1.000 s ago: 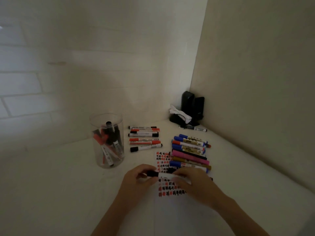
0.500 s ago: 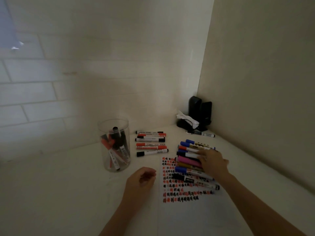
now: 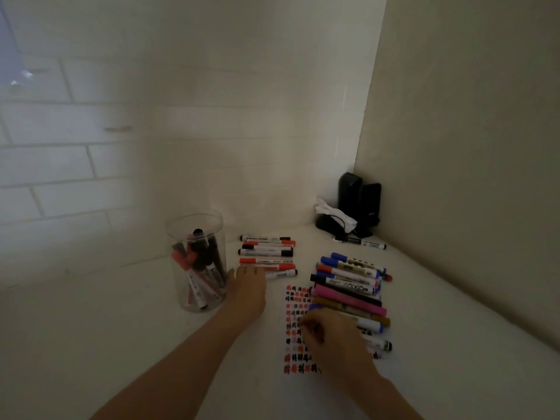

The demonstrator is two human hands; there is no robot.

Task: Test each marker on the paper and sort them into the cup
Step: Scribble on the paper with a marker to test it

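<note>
Marker testing is partway through, with many markers left on the table.

The cup at left holds several red and black markers, and the paper carries rows of test marks. The left hand reaches for the far red-and-black row; its fingertips are hidden, so its grip is unclear. The right hand curls over the paper beside the coloured pile, its contents unreadable.

We saw two bare forearms entering from the bottom edge, with no sleeve, glove, watch, bracelet or ring visible on either. The left hand and the right hand were bare as well. The dim light left finer details such as nails too dark to make out.
</note>
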